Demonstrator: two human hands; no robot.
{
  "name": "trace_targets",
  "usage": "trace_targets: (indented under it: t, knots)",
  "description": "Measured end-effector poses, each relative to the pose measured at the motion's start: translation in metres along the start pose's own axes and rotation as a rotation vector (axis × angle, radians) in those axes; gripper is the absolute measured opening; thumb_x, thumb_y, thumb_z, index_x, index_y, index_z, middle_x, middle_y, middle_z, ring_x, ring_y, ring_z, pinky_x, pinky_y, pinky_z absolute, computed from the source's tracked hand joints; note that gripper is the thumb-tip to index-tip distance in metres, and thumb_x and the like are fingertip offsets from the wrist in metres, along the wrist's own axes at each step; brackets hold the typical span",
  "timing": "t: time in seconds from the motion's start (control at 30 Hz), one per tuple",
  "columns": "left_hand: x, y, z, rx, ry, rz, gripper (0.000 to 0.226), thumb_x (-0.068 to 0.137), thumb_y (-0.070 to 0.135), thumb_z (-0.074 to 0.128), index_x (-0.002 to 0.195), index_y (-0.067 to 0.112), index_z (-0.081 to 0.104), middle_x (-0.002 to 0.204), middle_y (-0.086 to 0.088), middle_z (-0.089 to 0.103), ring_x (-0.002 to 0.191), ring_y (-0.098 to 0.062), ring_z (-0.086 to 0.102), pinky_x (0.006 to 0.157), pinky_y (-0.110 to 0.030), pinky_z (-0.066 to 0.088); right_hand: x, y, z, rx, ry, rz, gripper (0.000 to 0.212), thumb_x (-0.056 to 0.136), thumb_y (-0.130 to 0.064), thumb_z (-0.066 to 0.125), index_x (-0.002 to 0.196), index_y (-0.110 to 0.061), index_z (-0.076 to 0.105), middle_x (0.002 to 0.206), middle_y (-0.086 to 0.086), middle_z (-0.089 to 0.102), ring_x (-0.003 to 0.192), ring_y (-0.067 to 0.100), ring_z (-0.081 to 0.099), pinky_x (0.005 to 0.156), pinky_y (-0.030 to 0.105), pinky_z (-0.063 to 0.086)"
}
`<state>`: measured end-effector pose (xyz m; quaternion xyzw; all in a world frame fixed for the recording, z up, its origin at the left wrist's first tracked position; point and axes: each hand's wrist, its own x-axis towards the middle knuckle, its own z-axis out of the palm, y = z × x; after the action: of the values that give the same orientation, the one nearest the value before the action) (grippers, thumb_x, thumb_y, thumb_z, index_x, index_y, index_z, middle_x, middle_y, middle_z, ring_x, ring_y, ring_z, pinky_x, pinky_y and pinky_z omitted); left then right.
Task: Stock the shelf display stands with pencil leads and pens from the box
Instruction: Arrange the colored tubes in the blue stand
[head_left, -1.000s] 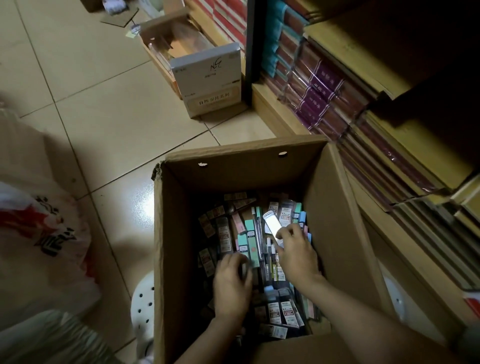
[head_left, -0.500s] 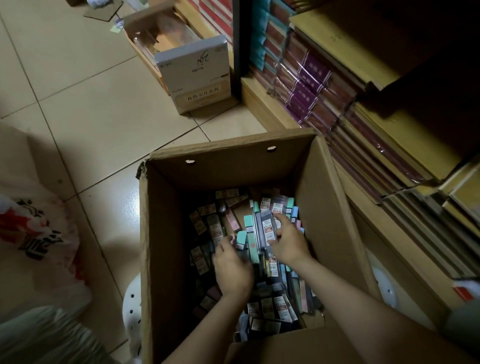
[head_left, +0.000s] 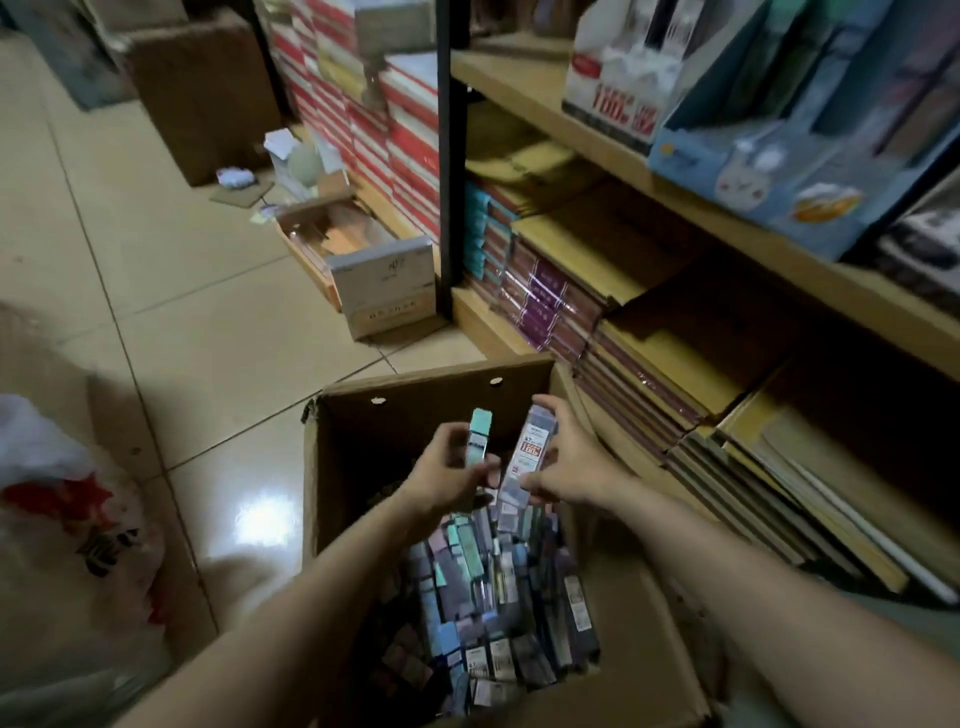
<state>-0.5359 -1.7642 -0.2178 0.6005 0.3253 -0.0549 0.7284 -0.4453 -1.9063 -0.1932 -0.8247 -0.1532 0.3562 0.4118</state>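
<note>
Two hands raised over the open cardboard box (head_left: 332, 467), each holding one packet. Left hand (head_left: 441, 475) curled round a slim mint-green packet (head_left: 478, 434), thumb and fingers pinching its lower part, top end standing upright above the knuckles. Right hand (head_left: 569, 460) gripping a clear packet with a red-and-white label (head_left: 532, 449), fingers wrapped along its far edge, thumb at the lower end; packet tilted slightly, top leaning right. Packets just beside each other, lower ends close together, whether touching cannot be told. Below them, inside the box, a heap of loose packets (head_left: 488, 597) in teal, purple and grey, piled toward the near and right walls. Box resting on the tiled floor (head_left: 182, 338), far right corner just beside the bottom shelf edge. To the right, wooden shelving (head_left: 623, 171) stacked with wrapped notebooks (head_left: 649, 332); on the upper shelf, a pale blue display stand (head_left: 769, 171) next to a white one with red print (head_left: 613, 98). At the left edge, a white plastic bag with red marks (head_left: 62, 499).
</note>
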Motion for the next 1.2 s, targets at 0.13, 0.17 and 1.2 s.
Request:
trace_targets:
  t: [0.13, 0.17, 1.2]
  knots:
    - [0.000, 0.080, -0.003, 0.275, -0.198, 0.179, 0.040, 0.091, 0.014, 0.064, 0.127, 0.022, 0.046, 0.106, -0.005, 0.066, 0.090, -0.015, 0.067, 0.075, -0.034, 0.057, -0.032, -0.058, -0.050, 0.021, 0.094, -0.162, 0.098, 0.072, 0.008, 0.077, 0.136, -0.040, 0.022, 0.122, 0.004, 0.053, 0.112, 0.023, 0.060, 0.075, 0.042, 0.061]
    - [-0.001, 0.096, -0.001, 0.286, -0.224, 0.211, 0.037, 0.092, 0.014, 0.062, 0.125, 0.023, 0.048, 0.105, -0.006, 0.067, 0.089, -0.016, 0.066, 0.074, -0.035, 0.056, -0.042, -0.070, -0.061, 0.030, 0.123, -0.192, 0.094, 0.071, 0.008, 0.078, 0.131, -0.041, 0.024, 0.116, 0.002, 0.056, 0.106, 0.024, 0.063, 0.072, 0.043, 0.061]
    - [0.009, 0.288, 0.034, -0.153, -0.191, 0.564, 0.036, 0.094, 0.013, 0.058, 0.127, 0.026, 0.055, 0.109, -0.002, 0.064, 0.103, -0.020, 0.064, 0.092, -0.046, 0.052, 0.010, -0.288, -0.240, -0.588, 1.057, -0.639, 0.034, 0.083, -0.008, 0.074, 0.108, -0.016, 0.053, 0.107, 0.006, 0.060, 0.093, 0.018, 0.057, 0.071, 0.024, 0.045]
